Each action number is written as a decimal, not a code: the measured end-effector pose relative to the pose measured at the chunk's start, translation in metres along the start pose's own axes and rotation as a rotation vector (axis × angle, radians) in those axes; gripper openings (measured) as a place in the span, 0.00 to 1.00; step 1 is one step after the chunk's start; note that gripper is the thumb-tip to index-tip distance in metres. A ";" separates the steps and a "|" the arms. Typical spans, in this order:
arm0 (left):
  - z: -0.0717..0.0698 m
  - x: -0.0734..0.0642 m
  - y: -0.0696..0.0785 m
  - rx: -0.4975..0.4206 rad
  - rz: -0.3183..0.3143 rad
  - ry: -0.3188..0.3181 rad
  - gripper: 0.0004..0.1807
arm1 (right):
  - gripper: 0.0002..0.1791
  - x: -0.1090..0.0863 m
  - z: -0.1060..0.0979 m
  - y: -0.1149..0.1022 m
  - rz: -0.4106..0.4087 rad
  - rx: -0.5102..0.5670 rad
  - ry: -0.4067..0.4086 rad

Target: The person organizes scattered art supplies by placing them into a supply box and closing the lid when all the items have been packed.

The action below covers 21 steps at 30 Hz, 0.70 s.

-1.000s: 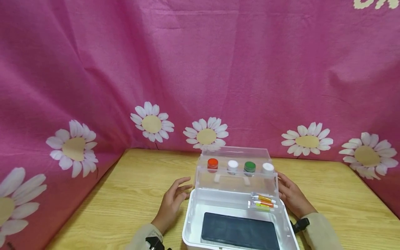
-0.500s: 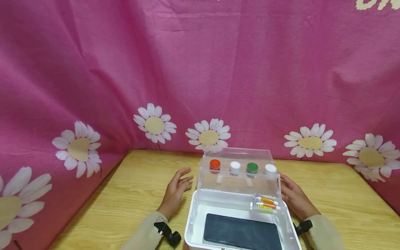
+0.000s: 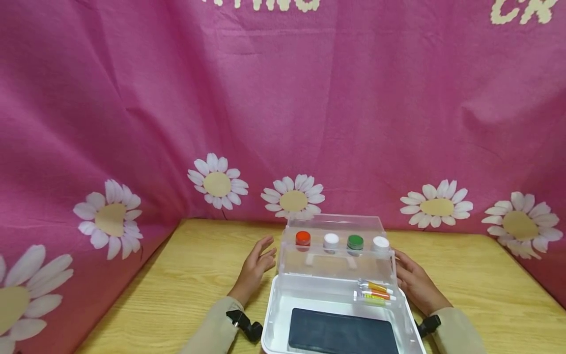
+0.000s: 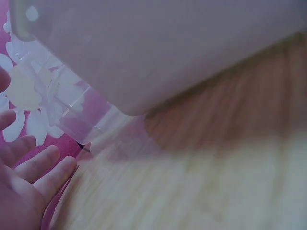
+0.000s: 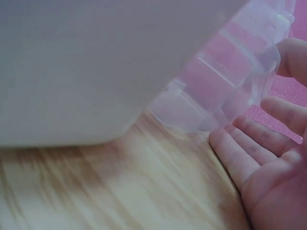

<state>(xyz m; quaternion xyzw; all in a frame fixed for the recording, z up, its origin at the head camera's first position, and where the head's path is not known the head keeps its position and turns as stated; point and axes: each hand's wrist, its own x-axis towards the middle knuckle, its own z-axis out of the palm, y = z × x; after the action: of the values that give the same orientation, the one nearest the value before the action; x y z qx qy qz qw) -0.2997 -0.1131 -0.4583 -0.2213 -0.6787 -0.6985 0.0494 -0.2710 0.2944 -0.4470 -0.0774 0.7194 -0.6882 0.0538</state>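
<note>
A white box (image 3: 268, 317) stands open on the table, its clear lid with tiers (image 3: 336, 265) tilted up behind it. On the upper clear tier sit an orange-red jar (image 3: 302, 239), a green-capped jar (image 3: 355, 243) and white-capped jars (image 3: 330, 241). Small paint tubes (image 3: 375, 291) lie in a lower clear compartment at the right. A dark flat rectangular case (image 3: 342, 330) rests in the box. My left hand (image 3: 254, 269) is left of the lid, fingers extended and apart from it. My right hand (image 3: 417, 285) has relaxed fingers at the lid's right side; its fingertips are partly hidden in the head view.
The wooden table (image 3: 203, 265) stretches to both sides of the box. A pink curtain (image 3: 353, 108) with white flowers hangs behind the table and along its sides, close behind the raised lid. Black wrist mounts (image 3: 245, 325) sit on both sleeves.
My left hand has moved forward along the left side of the lid. The right hand stays beside the lid, and the box keeps its position. The head view has shifted slightly upward.
</note>
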 end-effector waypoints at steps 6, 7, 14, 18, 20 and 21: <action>0.001 0.005 -0.003 -0.047 -0.056 -0.022 0.30 | 0.38 0.002 0.000 0.003 0.018 0.006 0.014; 0.002 0.006 -0.003 -0.053 -0.067 -0.025 0.30 | 0.38 0.002 -0.001 0.003 0.018 0.008 0.011; 0.010 0.012 -0.004 -0.056 -0.145 -0.053 0.34 | 0.38 0.002 -0.004 0.004 0.008 0.015 0.003; 0.013 0.015 -0.005 -0.033 -0.171 -0.080 0.35 | 0.37 0.002 -0.004 0.003 -0.006 0.037 -0.011; 0.014 0.015 -0.005 -0.021 -0.176 -0.083 0.35 | 0.37 0.002 -0.003 0.003 -0.007 0.051 -0.016; 0.014 0.016 -0.006 -0.015 -0.179 -0.083 0.35 | 0.37 0.002 -0.003 0.003 -0.008 0.056 -0.019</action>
<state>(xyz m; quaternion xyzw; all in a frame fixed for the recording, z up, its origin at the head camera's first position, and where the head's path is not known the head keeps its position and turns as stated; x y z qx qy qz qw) -0.3124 -0.0955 -0.4581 -0.1890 -0.6919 -0.6954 -0.0432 -0.2734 0.2970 -0.4500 -0.0854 0.6991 -0.7073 0.0601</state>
